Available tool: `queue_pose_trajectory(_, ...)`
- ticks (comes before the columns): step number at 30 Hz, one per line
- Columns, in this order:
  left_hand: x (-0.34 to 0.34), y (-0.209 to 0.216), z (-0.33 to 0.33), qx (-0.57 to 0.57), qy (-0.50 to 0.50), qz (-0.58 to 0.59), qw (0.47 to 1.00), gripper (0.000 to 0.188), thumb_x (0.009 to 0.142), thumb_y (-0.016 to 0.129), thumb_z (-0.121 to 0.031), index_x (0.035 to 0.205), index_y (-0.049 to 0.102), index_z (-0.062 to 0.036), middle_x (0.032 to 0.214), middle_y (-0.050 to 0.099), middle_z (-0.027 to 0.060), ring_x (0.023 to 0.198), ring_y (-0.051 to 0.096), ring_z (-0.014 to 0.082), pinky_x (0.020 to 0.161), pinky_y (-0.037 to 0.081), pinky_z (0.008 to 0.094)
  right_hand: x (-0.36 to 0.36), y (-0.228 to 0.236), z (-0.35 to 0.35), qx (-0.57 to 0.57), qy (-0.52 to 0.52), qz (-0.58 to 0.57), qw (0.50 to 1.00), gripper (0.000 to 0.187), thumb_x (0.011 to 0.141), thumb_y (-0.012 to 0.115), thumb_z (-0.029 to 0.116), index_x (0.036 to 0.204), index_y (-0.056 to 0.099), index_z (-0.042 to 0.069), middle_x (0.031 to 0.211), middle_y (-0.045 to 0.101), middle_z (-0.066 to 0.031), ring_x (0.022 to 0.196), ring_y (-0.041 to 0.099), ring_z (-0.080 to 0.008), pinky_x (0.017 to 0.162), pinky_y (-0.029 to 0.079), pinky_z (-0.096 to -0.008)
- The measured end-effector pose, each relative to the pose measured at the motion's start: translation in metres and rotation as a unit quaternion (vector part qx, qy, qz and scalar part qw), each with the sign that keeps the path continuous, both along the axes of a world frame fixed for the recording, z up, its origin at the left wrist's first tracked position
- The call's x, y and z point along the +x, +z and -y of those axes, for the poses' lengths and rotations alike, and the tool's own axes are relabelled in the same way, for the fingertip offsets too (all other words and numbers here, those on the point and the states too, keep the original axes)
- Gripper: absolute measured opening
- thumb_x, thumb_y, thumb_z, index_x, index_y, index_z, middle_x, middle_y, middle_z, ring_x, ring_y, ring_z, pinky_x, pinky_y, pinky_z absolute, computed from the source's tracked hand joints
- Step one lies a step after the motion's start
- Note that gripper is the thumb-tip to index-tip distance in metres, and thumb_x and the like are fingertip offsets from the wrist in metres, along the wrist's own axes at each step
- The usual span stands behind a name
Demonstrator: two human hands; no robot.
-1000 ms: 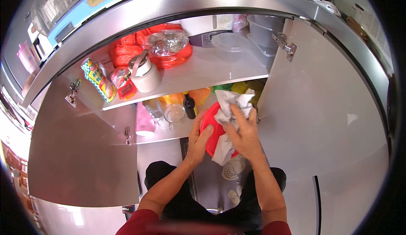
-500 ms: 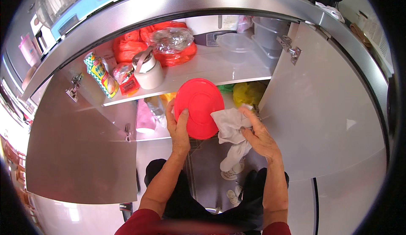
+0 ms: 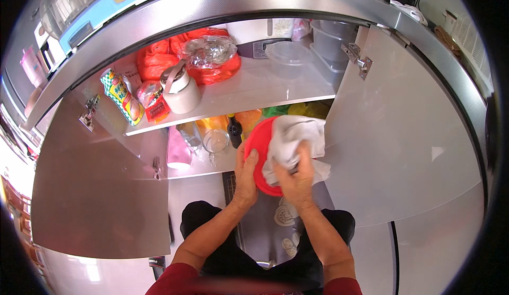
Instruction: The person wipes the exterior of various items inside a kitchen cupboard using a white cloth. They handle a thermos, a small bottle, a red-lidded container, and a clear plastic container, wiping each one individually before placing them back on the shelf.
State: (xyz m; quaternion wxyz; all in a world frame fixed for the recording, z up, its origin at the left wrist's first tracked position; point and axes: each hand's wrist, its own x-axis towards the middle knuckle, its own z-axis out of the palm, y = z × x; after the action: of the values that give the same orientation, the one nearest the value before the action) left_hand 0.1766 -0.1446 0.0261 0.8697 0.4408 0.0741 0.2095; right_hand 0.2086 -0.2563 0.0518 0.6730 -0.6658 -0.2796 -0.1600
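Holding | left hand [image 3: 245, 180]: 1 red disc [image 3: 262, 149] | right hand [image 3: 297, 184]: 1 white cloth [image 3: 298, 131]

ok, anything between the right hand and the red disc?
Yes, the white cloth: bunched in the right hand, it covers much of the right side of the red disc. Nothing visible separates the left hand from the disc's left edge.

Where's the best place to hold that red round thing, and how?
I'd pinch the red round thing by its left rim, coming from the left, thumb in front, fingers behind, like the left hand. It looks flat and thin, and the white cloth in the right hand covers much of its right side.
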Motion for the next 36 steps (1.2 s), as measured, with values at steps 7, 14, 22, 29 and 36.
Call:
queue_pose_trajectory(7, -0.003, 0.004, -0.015, 0.121, 0.133, 0.061, 0.982, 0.049, 0.092, 0.05, -0.02, 0.134, 0.032, -0.0019, 0.128, 0.043, 0.0113, 0.118, 0.043, 0.0204, 0.102, 0.032, 0.0332, -0.001, -0.003, 0.0, -0.242, -0.163, 0.115, 0.95, 0.056, 0.069, 0.069, 0.024, 0.118, 0.052, 0.001, 0.122, 0.042, -0.0175, 0.109, 0.041, -0.0388, 0.095, 0.031, -0.0486)
queue_pose_trajectory(14, -0.002, 0.0, -0.005, 0.244, 0.151, 0.057, 0.956, 0.053, 0.089, 0.052, -0.015, 0.135, 0.031, -0.0001, 0.13, 0.04, 0.0118, 0.12, 0.039, 0.0198, 0.103, 0.029, 0.032, -0.004, -0.001, 0.0, -0.196, 0.016, 0.026, 0.98, 0.06, 0.071, 0.06, 0.01, 0.129, 0.046, 0.009, 0.134, 0.028, -0.0309, 0.126, 0.03, -0.0453, 0.105, 0.026, -0.0462)
queue_pose_trajectory(22, 0.003, -0.01, -0.023, 0.194, 0.157, 0.058, 0.967, 0.052, 0.088, 0.048, -0.017, 0.134, 0.031, 0.0001, 0.129, 0.039, 0.0131, 0.12, 0.039, 0.0217, 0.103, 0.029, 0.0337, -0.013, -0.02, -0.009, -0.068, 0.149, 0.038, 0.986, 0.037, 0.065, 0.068, 0.005, 0.101, 0.06, 0.006, 0.114, 0.048, -0.0131, 0.114, 0.043, -0.0313, 0.097, 0.034, -0.0401)
queue_pose_trajectory(29, -0.005, 0.0, -0.005, 0.239, 0.148, 0.095, 0.955, 0.06, 0.085, 0.056, -0.013, 0.136, 0.028, 0.001, 0.133, 0.037, 0.0127, 0.122, 0.039, 0.0217, 0.105, 0.029, 0.0343, -0.002, 0.007, -0.005, -0.164, -0.113, 0.049, 0.979, 0.069, 0.071, 0.061, 0.003, 0.134, 0.033, 0.006, 0.123, 0.041, -0.0256, 0.119, 0.039, -0.0387, 0.1, 0.032, -0.0428)
queue_pose_trajectory(36, -0.002, -0.005, -0.005, 0.275, 0.134, 0.07, 0.949, 0.054, 0.088, 0.049, -0.014, 0.136, 0.03, 0.0007, 0.135, 0.036, 0.0127, 0.125, 0.036, 0.0218, 0.106, 0.026, 0.0341, -0.021, -0.008, -0.018, -0.258, -0.124, 0.143, 0.947, 0.051, 0.076, 0.056, 0.009, 0.126, 0.049, 0.003, 0.123, 0.044, -0.0231, 0.11, 0.044, -0.0395, 0.095, 0.037, -0.046)
